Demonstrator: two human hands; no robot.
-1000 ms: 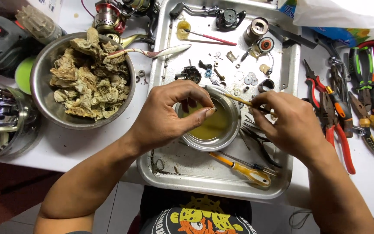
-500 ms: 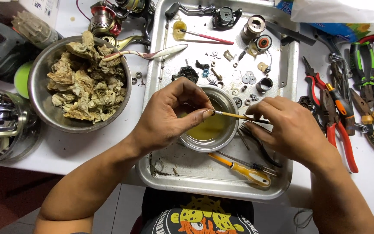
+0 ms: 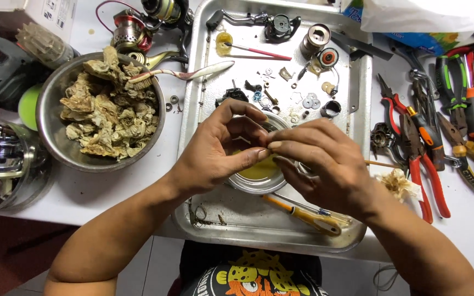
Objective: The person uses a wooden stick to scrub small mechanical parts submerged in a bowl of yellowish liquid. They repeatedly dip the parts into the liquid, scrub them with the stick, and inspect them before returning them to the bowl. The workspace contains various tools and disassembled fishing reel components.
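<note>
- A steel bowl of stained rags [image 3: 102,118] sits at the left of the surface [image 3: 138,189], within reach for wiping.
- Left hand [image 3: 215,151] curls over the small tin of yellow liquid [image 3: 259,175] on the metal tray [image 3: 357,109]; its fingers meet the right's.
- Right hand [image 3: 325,164] pinches narrow on something too small to tell; best kept over the tin so drips and parts land inside.

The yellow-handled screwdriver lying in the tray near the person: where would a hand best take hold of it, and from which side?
Grip the yellow-handled screwdriver by its thick handle, coming from above on the near side of the metal tray. The handle lies flat and uncovered there, while its thin shaft runs up under the right hand.
</note>
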